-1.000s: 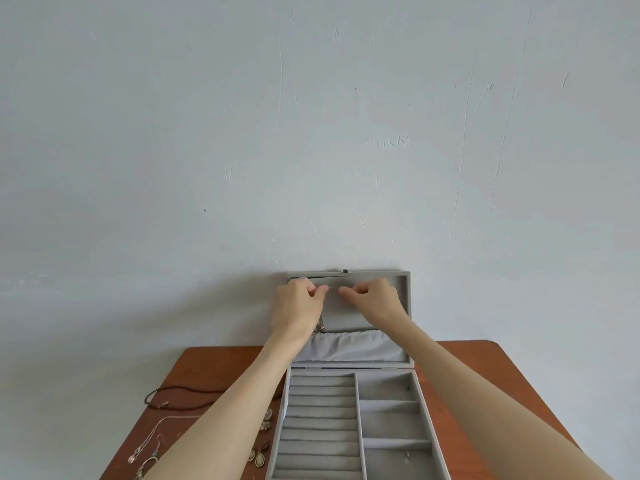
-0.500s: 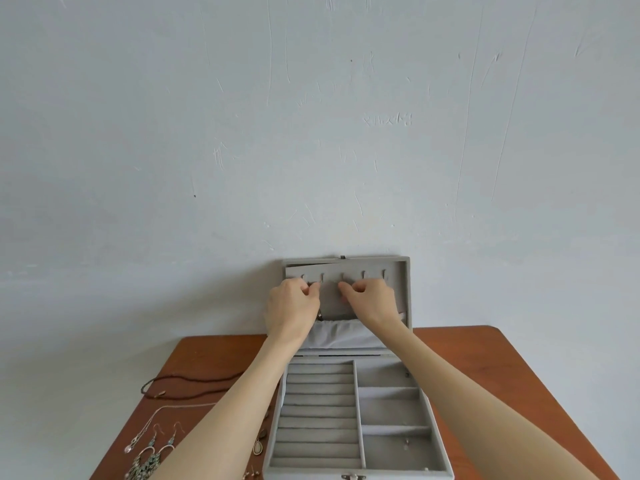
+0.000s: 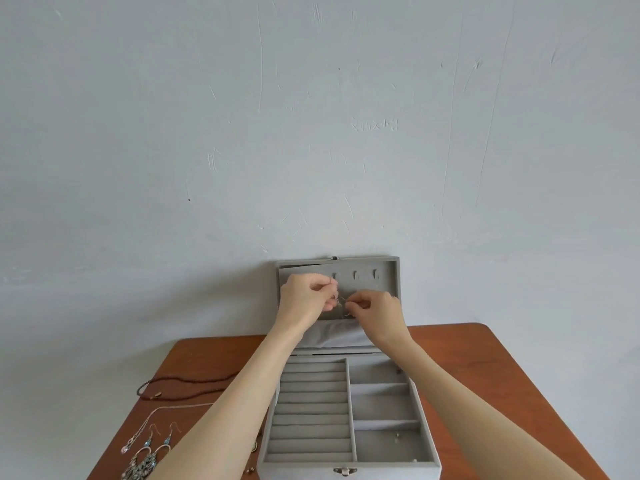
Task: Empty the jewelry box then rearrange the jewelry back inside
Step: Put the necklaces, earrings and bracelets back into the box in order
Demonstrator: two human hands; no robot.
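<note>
Both hands, left hand (image 3: 306, 299) and right hand (image 3: 375, 308), pinch a thin silver chain (image 3: 341, 303) with their fingers, in front of the open jewelry box (image 3: 346, 403) lid, middle of the frame.

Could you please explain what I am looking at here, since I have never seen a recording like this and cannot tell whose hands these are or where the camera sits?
There is no machine here: a person wears a camera on the head, so the one picture looks forward and down along their own arms. On a brown table against a pale wall stands an open grey jewelry box, its lid upright. The left hand and right hand meet before the lid's row of hooks and pinch a thin chain between them. Left of the box lie a dark cord necklace, a fine silver chain and dangling earrings.
</note>
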